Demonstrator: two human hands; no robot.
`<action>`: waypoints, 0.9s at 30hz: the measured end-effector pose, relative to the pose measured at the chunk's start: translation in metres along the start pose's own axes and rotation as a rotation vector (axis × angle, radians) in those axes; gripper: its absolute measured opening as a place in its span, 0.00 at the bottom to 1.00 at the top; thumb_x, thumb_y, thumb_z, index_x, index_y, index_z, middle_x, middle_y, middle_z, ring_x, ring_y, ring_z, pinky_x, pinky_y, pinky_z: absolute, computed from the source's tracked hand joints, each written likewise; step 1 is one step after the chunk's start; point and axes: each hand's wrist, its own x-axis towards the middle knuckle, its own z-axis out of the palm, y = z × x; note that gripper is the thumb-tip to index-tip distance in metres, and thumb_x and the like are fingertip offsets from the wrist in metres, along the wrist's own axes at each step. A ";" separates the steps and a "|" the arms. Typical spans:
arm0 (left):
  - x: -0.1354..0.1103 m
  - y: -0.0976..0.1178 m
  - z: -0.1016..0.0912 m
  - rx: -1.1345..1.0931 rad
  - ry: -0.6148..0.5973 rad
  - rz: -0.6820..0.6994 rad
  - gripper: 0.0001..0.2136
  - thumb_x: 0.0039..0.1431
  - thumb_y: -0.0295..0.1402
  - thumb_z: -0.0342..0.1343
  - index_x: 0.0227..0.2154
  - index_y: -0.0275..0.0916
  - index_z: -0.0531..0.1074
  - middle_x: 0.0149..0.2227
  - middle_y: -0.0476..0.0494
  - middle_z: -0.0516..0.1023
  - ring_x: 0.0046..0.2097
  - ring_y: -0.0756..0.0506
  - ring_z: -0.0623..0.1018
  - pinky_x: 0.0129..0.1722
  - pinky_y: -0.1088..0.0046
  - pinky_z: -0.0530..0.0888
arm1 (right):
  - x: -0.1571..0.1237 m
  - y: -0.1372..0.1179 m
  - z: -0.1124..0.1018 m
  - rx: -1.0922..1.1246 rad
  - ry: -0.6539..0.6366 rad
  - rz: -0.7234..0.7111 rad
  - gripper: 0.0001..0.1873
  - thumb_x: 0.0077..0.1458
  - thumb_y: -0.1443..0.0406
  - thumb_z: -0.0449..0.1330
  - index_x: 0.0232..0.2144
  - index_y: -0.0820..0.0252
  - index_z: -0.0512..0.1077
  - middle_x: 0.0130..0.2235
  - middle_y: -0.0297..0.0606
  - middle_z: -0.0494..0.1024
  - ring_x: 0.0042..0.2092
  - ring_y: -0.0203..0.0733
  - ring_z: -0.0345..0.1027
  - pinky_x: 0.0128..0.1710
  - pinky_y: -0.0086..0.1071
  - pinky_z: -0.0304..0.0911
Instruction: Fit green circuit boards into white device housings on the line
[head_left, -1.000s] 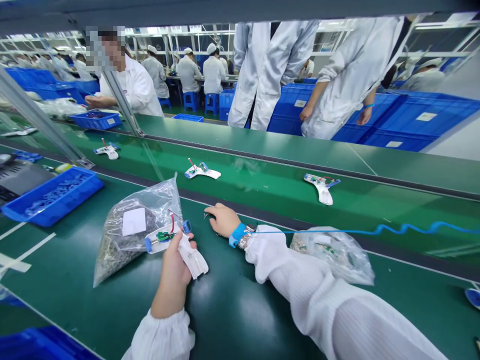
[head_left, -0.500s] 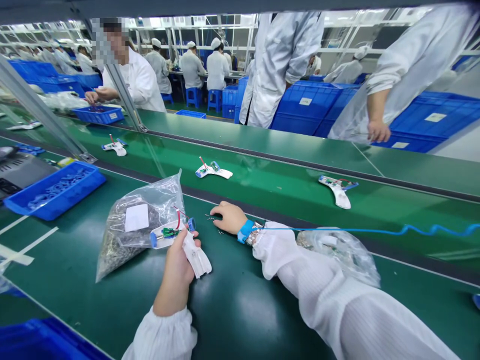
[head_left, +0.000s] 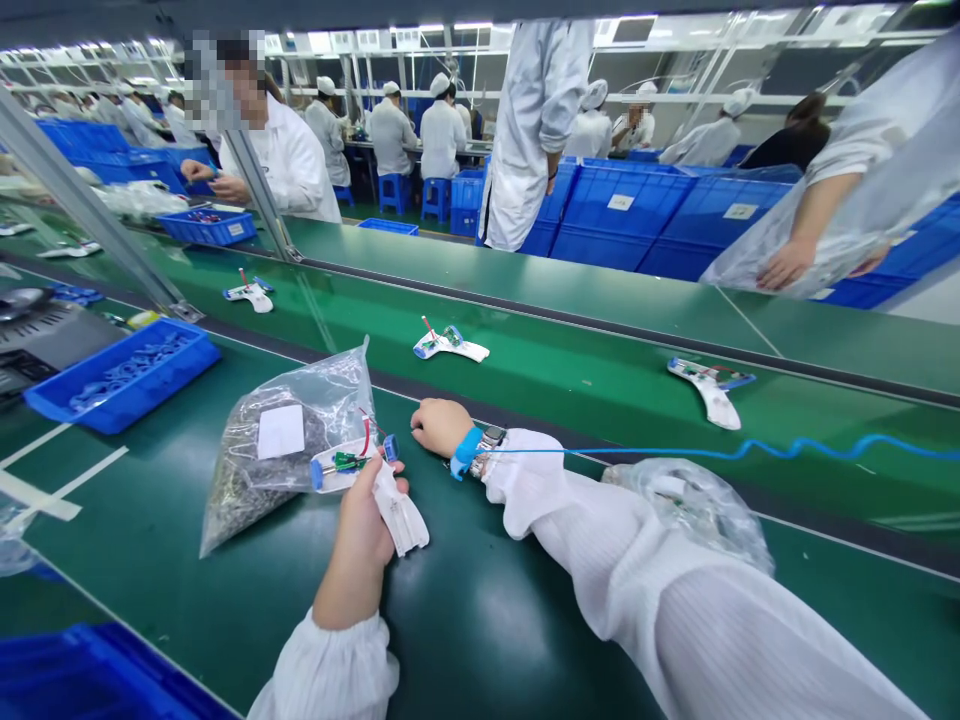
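My left hand (head_left: 369, 510) is closed around the handle of a white gun-shaped plastic housing (head_left: 401, 512), which lies open to show a green circuit board (head_left: 349, 461), blue end parts and a red wire. It is held just above the bench, in front of a clear bag (head_left: 251, 480) full of small metal pieces with a white label. Beyond it, my right hand (head_left: 442, 428) rests low on the green bench, fingers curled inward and fingertips hidden. A blue wrist strap (head_left: 466, 455) with a coiled cord circles that wrist.
Similar housings (head_left: 451, 344) lie spaced along the green belt (head_left: 570, 370) ahead. A blue tray (head_left: 124, 375) of small parts stands at left; a second clear bag (head_left: 694, 510) lies beyond my right forearm. Co-workers in white coats (head_left: 289, 160) are across the belt, near blue crates (head_left: 622, 205).
My right hand has shifted left and its fingers have curled in, covering the spot where tiny screws lay visible. Housings on the belt have moved slightly right. My left hand keeps its hold.
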 end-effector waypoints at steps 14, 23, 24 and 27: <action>0.002 -0.002 -0.003 0.046 -0.028 -0.006 0.08 0.63 0.35 0.50 0.38 0.35 0.69 0.27 0.53 0.70 0.20 0.56 0.67 0.16 0.81 0.65 | -0.001 -0.017 -0.012 0.019 -0.048 -0.014 0.14 0.60 0.62 0.57 0.46 0.64 0.69 0.46 0.42 0.72 0.44 0.42 0.69 0.43 0.41 0.68; -0.027 -0.018 0.015 0.108 -0.167 -0.030 0.05 0.55 0.30 0.59 0.28 0.33 0.71 0.23 0.52 0.73 0.21 0.55 0.70 0.19 0.80 0.68 | -0.121 -0.018 -0.050 0.435 0.470 -0.054 0.08 0.53 0.75 0.52 0.36 0.62 0.66 0.32 0.34 0.72 0.34 0.33 0.67 0.35 0.26 0.64; -0.037 -0.021 0.019 0.110 -0.204 -0.046 0.07 0.50 0.32 0.62 0.26 0.32 0.72 0.21 0.51 0.73 0.21 0.54 0.71 0.20 0.80 0.68 | -0.137 -0.021 -0.051 0.478 0.516 -0.067 0.09 0.52 0.75 0.52 0.36 0.61 0.65 0.30 0.33 0.72 0.32 0.32 0.66 0.33 0.24 0.63; -0.072 -0.032 0.032 0.116 -0.287 -0.085 0.13 0.34 0.35 0.70 0.21 0.33 0.74 0.19 0.49 0.74 0.22 0.51 0.73 0.23 0.78 0.70 | -0.175 -0.027 -0.050 0.567 0.630 -0.094 0.10 0.48 0.75 0.52 0.34 0.59 0.63 0.27 0.29 0.70 0.29 0.30 0.64 0.31 0.22 0.62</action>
